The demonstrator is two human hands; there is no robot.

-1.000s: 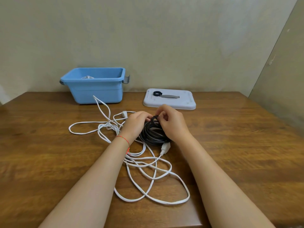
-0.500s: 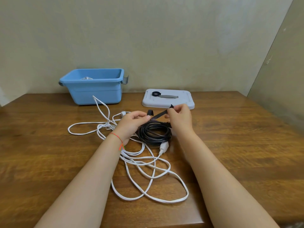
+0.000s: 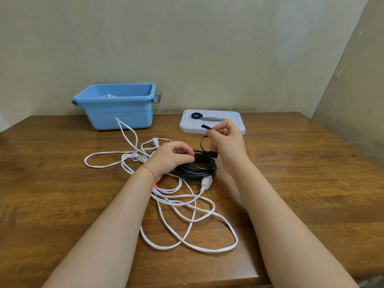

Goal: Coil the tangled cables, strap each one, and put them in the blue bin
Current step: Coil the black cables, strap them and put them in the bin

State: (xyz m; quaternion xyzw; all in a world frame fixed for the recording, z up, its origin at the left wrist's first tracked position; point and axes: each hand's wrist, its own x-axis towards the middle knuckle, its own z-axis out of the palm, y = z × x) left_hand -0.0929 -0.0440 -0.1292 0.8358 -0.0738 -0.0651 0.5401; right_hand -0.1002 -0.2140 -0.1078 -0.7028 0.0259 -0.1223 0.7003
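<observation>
A coiled black cable point(image 3: 197, 168) lies on the wooden table point(image 3: 301, 183) in the middle. My left hand point(image 3: 171, 157) grips the coil's left side, fingers curled over it. My right hand point(image 3: 225, 145) is raised just above the coil's right side and pinches a black strap point(image 3: 205, 127), which loops down toward the coil. A tangled white cable point(image 3: 187, 204) sprawls around and in front of the coil, its plug point(image 3: 206, 182) beside the coil. The blue bin point(image 3: 118, 107) stands at the back left with a white cable point(image 3: 108, 96) inside.
A white lid-like tray point(image 3: 234, 123) sits at the back right of centre, holding a rolled black strap point(image 3: 196, 115) and a flat grey strap point(image 3: 212, 119). A wall runs behind the table, another on the right. The table's near edge is close to me.
The right hand has lifted the strap's end up and back over the coil, so the strap now curves in a loop. The left hand has settled lower onto the coil.
</observation>
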